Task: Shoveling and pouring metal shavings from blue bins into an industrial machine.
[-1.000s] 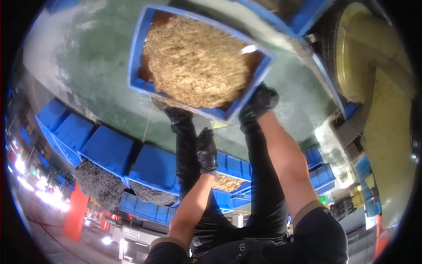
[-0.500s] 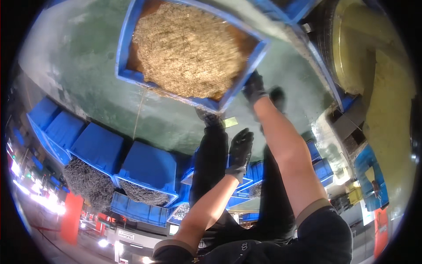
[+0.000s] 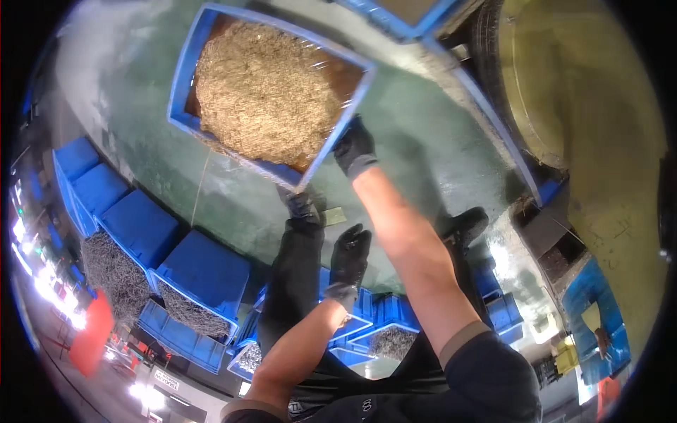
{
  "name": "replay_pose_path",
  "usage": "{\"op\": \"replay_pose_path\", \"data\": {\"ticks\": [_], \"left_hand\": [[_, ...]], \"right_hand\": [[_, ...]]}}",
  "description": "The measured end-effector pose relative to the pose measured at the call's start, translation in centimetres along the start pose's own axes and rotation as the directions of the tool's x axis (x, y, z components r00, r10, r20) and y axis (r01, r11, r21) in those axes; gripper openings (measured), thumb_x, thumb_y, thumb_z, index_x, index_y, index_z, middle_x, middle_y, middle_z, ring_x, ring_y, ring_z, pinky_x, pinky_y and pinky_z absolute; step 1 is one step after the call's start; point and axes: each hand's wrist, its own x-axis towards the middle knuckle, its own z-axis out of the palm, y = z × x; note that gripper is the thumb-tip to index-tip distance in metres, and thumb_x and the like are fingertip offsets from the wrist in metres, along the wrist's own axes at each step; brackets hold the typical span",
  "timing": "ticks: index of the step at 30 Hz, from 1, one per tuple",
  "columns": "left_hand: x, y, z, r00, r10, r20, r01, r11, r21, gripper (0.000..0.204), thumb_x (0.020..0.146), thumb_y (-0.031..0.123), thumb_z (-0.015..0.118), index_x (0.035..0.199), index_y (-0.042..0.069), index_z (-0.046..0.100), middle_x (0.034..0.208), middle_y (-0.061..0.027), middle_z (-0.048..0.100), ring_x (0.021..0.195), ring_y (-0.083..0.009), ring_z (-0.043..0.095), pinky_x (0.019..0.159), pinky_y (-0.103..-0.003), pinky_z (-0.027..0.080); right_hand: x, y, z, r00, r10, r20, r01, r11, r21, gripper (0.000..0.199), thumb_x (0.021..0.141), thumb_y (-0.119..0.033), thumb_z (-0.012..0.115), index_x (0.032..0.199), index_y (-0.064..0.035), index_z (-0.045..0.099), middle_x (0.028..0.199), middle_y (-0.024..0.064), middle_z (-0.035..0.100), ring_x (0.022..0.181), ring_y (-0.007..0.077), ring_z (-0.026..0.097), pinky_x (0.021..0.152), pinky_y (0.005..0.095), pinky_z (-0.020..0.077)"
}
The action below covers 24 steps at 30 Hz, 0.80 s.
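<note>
a gloved right hand (image 3: 355, 149) clamps its fingers on the rim of a blue crate (image 3: 185, 95) of tan shavings, which sits on the green floor (image 3: 416, 134); the left hand (image 3: 350, 252) hangs free, fingers loosely curled.

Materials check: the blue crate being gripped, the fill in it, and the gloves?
Blue crate: looks like moulded plastic, uniform matte blue with a thick rim. Fill: a golden-tan heap of fine pieces, possibly brass-coloured metal parts or fibre; too small to tell. Gloves on right hand and left hand: dark, matte, probably coated knit with grey cuffs.
</note>
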Motion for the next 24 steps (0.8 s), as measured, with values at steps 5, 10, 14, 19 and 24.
{"op": "replay_pose_path", "data": {"ticks": [5, 10, 14, 19, 24], "left_hand": [[0.5, -3.2, 2.4, 0.989, 0.134, -0.059, -0.130, 0.989, 0.072, 0.033, 0.086, 0.009, 0.068, 0.116, 0.000, 0.058, 0.100, -0.0055, 0.063, 0.091, -0.0122, 0.058, 0.080, -0.026, 0.048], [1.2, -5.6, 6.9, 0.980, 0.185, 0.076, -0.187, 0.982, 0.015, 0.030, 0.086, 0.008, 0.067, 0.114, -0.001, 0.059, 0.101, -0.0066, 0.063, 0.093, -0.0129, 0.058, 0.081, -0.025, 0.048], [-0.2, -0.6, 0.8, 0.994, 0.103, -0.035, -0.107, 0.985, -0.134, 0.028, 0.086, 0.008, 0.067, 0.112, -0.001, 0.060, 0.101, -0.0066, 0.063, 0.092, -0.0134, 0.058, 0.081, -0.026, 0.047], [-0.1, 4.1, -4.8, 0.980, 0.198, -0.030, -0.199, 0.980, -0.023, 0.033, 0.087, 0.012, 0.068, 0.117, 0.001, 0.059, 0.096, -0.0041, 0.064, 0.074, -0.0083, 0.056, 0.066, -0.022, 0.045], [-5.0, 9.9, -5.7, 0.998, -0.054, 0.022, 0.051, 0.993, 0.111, 0.037, 0.087, 0.018, 0.067, 0.118, -0.002, 0.059, 0.093, -0.0034, 0.063, 0.083, -0.0104, 0.056, 0.077, -0.024, 0.047]], "right_hand": [[-1.3, -2.2, 2.6, 0.825, -0.305, -0.476, -0.017, 0.828, -0.560, 0.026, 0.098, -0.035, 0.047, 0.100, -0.0103, 0.056, 0.083, 0.0060, 0.059, 0.074, 0.0205, 0.058, 0.062, 0.0334, 0.0482], [-3.4, -12.2, -1.5, 0.875, -0.451, -0.173, 0.178, 0.635, -0.752, 0.027, 0.099, -0.035, 0.045, 0.100, -0.0102, 0.054, 0.081, 0.0064, 0.056, 0.073, 0.0206, 0.056, 0.059, 0.0343, 0.0472], [-4.4, -4.6, 7.1, 0.796, -0.326, -0.510, -0.028, 0.821, -0.570, 0.028, 0.100, -0.035, 0.043, 0.096, -0.0114, 0.057, 0.079, 0.0028, 0.057, 0.069, 0.0159, 0.057, 0.060, 0.0301, 0.0489], [-5.8, -3.0, 14.2, 0.763, -0.401, -0.506, -0.085, 0.714, -0.694, 0.022, 0.099, -0.031, 0.048, 0.091, -0.0118, 0.056, 0.070, -0.0006, 0.051, 0.060, 0.0116, 0.052, 0.052, 0.0273, 0.0465], [-14.0, -10.4, 15.9, 0.756, -0.621, -0.208, -0.519, -0.374, -0.768, 0.047, 0.086, -0.033, 0.065, 0.122, -0.0064, 0.052, 0.104, 0.0131, 0.064, 0.091, 0.0286, 0.062, 0.080, 0.0377, 0.0513]]}}
